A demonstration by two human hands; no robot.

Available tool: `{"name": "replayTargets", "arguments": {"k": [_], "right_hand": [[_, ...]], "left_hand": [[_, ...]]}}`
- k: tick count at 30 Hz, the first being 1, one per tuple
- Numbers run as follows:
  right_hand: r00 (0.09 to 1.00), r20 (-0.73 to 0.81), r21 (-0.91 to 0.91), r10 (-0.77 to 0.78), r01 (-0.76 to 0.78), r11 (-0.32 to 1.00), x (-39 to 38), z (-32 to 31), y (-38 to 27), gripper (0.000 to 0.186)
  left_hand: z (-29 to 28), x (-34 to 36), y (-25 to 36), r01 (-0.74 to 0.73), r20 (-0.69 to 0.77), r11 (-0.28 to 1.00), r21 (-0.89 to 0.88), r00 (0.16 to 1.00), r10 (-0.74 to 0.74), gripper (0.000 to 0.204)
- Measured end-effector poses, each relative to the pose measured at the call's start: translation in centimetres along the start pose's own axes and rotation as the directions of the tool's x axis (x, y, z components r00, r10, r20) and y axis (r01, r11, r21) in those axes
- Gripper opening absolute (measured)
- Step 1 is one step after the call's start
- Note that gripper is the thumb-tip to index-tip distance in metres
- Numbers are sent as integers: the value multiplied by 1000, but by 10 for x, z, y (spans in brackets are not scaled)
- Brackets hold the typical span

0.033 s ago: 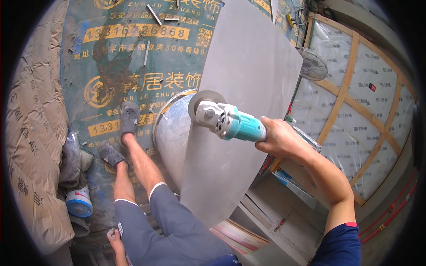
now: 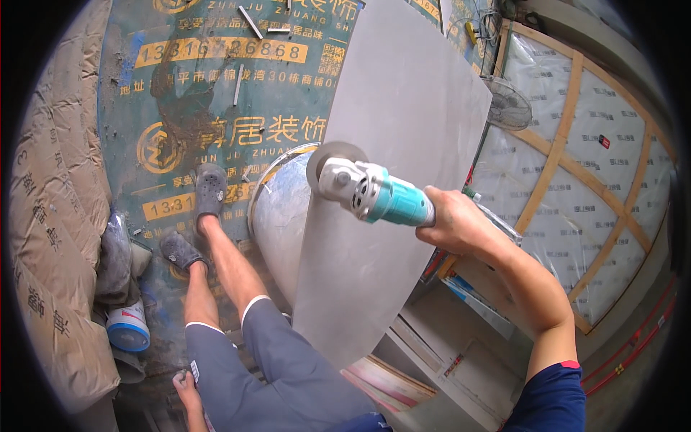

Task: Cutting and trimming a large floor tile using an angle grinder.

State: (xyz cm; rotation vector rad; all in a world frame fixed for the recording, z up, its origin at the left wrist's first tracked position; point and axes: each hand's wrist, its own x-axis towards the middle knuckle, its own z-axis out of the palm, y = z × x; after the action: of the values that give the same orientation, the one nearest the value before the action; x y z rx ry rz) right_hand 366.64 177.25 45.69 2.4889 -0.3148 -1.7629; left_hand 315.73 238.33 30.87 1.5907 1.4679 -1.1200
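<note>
My right hand [image 2: 457, 222] is wrapped round the rear of a teal angle grinder [image 2: 403, 201] with a silver head. Its thin grey disc [image 2: 344, 153] is at the left edge of a large pale grey slab [image 2: 403, 93]; I cannot tell whether it touches. The slab leans over a pale, rounded tub [image 2: 277, 219], hiding part of it. Down by my left thigh, my left hand [image 2: 187, 394] is closed with its fingers curled, and nothing shows in it. My feet in grey clogs [image 2: 211, 189] are on the green printed floor covering.
Narrow offcut strips [image 2: 238, 85] lie on the green floor covering [image 2: 144, 93]. Brown paper sheeting [image 2: 61, 216] runs along the left, near a white and blue bucket [image 2: 128, 330]. On the right are a fan [image 2: 509, 104] and a plastic-covered wooden frame [image 2: 568, 72].
The grinder and my right hand have shifted very slightly upward in the picture along the slab's left edge. My left hand and feet stay where they were.
</note>
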Motion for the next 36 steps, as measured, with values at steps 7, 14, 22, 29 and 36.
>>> {"name": "replayTargets", "arguments": {"k": [7,14,22,29,36], "right_hand": [[996,-84,193,29,-12,981,12,-32,-4,33],[1000,-10,23,-16,16,1000,-5,0,-1,33],[999,-53,96,12,-7,995,-6,-8,-6,31],[999,15,-2,-48,48,999,-13,23,1,34],[1000,1,-1,-6,6,1000,-17,25,-2,34]], "left_hand": [[-8,13,-6,-110,0,993,37,994,110,39],[-2,15,-10,-97,-13,994,55,995,98,43],[-5,18,-12,-126,11,991,51,992,126,40],[-8,19,-13,-99,6,995,-23,995,99,40],[-1,6,-4,-41,24,999,-33,999,42,37]]}}
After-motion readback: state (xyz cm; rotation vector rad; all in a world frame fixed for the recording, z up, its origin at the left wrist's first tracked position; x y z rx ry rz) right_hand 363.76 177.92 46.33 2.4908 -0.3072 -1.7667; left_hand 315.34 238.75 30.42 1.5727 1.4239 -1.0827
